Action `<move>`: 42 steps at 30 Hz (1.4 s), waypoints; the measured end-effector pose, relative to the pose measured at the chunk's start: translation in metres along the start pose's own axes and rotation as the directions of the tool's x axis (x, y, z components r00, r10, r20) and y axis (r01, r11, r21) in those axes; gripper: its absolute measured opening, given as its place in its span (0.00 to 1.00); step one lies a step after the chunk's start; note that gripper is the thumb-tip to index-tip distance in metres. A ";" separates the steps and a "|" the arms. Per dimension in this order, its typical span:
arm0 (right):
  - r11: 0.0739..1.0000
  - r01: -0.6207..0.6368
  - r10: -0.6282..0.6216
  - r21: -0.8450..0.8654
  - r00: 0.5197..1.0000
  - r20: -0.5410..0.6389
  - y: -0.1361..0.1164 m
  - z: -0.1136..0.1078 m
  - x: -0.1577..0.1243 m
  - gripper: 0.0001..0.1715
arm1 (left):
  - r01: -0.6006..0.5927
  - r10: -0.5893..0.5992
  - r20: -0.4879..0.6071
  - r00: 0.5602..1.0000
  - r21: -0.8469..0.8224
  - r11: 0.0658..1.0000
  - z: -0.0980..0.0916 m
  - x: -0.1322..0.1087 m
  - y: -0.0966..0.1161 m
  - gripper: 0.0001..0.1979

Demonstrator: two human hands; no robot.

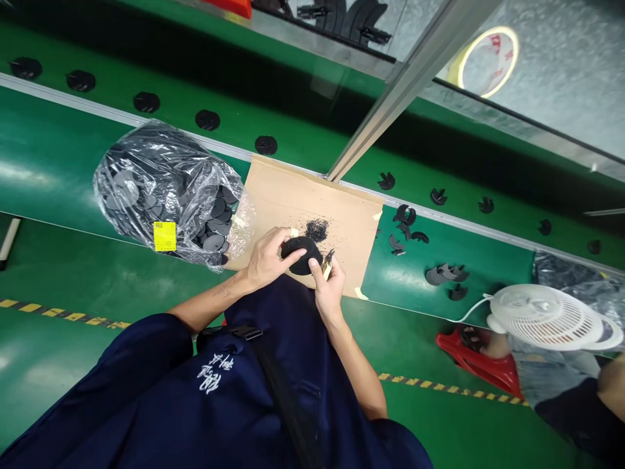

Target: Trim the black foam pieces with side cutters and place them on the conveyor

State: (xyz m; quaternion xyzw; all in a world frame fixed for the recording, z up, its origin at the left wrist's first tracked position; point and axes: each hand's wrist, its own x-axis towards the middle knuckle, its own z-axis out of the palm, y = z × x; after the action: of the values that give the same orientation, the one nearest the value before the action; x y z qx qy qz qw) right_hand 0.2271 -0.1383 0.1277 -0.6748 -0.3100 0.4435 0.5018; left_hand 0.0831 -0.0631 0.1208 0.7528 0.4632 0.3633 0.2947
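A round black disc is held over a brown cardboard sheet. My left hand grips its left side, thumb across the top face. My right hand is closed around a small tool with a dark tip, partly hidden by the fingers. The right thumb also presses on the disc's right edge. Pale tape wraps a left fingertip. Beyond the disc lies a heap of black shavings on the cardboard.
To the left, a clear plastic bag holds many black discs. Several black parts ride on the green belt behind. Curved black pieces lie to the right. A white fan stands near a seated person. A metal post rises behind the cardboard.
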 end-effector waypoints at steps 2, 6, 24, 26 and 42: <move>1.000 -0.003 0.003 0.004 1.000 -0.005 0.000 0.000 0.000 0.22 | 0.002 -0.002 -0.001 1.000 -0.016 1.000 0.001 0.000 -0.001 0.15; 1.000 -0.010 0.010 0.001 1.000 -0.008 -0.002 0.000 0.000 0.22 | -0.022 0.023 0.024 0.999 -0.047 0.999 0.001 0.002 -0.001 0.14; 1.000 -0.001 0.001 -0.011 1.000 0.004 -0.004 -0.001 0.000 0.22 | 0.051 -0.048 0.036 0.998 -0.113 0.992 0.001 0.000 0.001 0.14; 1.000 0.004 -0.004 -0.015 1.000 0.004 -0.004 -0.001 0.000 0.23 | 0.119 -0.111 0.057 0.992 -0.169 0.978 0.002 0.001 -0.001 0.18; 0.892 0.367 -0.302 -0.265 0.919 0.255 -0.021 -0.025 0.013 0.11 | 0.102 -0.006 0.254 0.967 -0.370 0.923 -0.009 0.005 0.005 0.18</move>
State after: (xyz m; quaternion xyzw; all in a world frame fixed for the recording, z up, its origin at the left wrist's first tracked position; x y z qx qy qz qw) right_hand 0.2563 -0.1307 0.1463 -0.6309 -0.5375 0.3640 0.4249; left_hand 0.0793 -0.0595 0.1309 0.7075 0.3642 0.3410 0.5005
